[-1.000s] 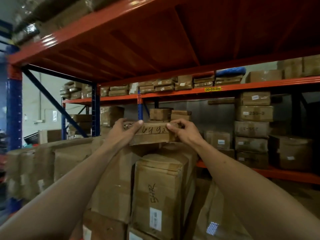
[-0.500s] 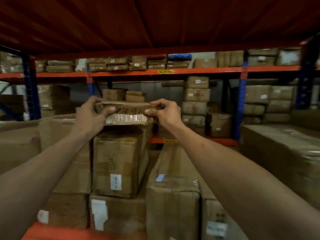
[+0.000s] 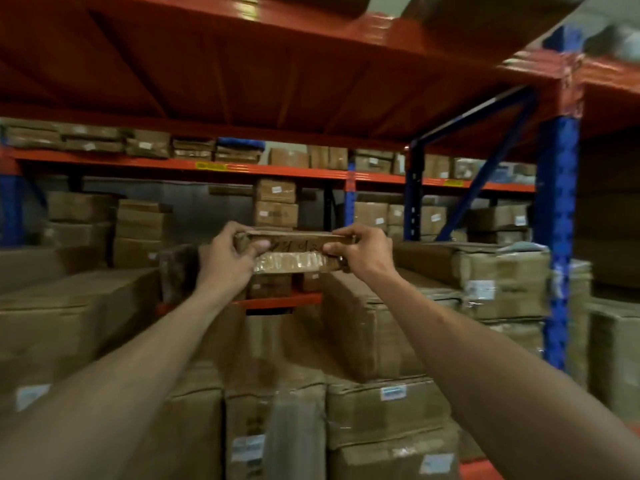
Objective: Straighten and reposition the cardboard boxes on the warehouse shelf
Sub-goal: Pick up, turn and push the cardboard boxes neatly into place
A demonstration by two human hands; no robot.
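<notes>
I hold a small flat cardboard box (image 3: 294, 252) at arm's length, with handwritten digits on its near side and shiny tape along its lower edge. My left hand (image 3: 227, 258) grips its left end and my right hand (image 3: 360, 251) grips its right end. The box is in the air, above a gap between large cartons (image 3: 374, 327) stacked on the shelf below. It touches none of them.
Large taped cartons (image 3: 69, 317) fill the shelf left and right of the gap. An orange shelf deck (image 3: 277, 74) hangs overhead. A blue upright (image 3: 557, 237) stands at right. Behind, another rack (image 3: 277, 173) carries several stacked boxes.
I have carried the small box to the right along the shelf. The tall carton that was under it is out of view; the blue upright has come into view at right.
</notes>
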